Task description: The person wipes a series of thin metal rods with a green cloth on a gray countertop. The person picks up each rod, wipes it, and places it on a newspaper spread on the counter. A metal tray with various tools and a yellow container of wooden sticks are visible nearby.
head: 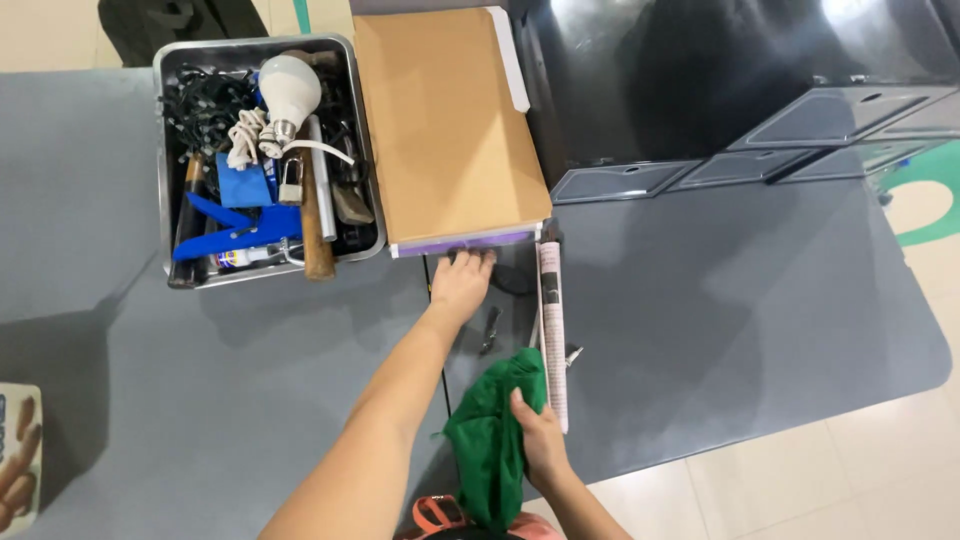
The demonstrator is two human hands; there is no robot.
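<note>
My left hand [462, 283] reaches forward across the grey table [740, 290], its fingertips under the near edge of a flat brown cardboard box [445, 120] with a purple lower layer. My right hand [538, 440] is closer to me and grips a crumpled green cloth [490, 440] near the table's front edge. A rolled paper [552, 330] lies lengthwise between the hands, just right of the left one. A small dark metal clip [490, 328] lies on the table beside my left wrist.
A metal tray [163, 150] at the back left holds a white light bulb [288, 88], cords, a padlock, blue tools and a wooden-handled tool. Dark glossy panels and grey lids [625, 180] stand at the back right. A printed package [18, 455] sits at the left edge.
</note>
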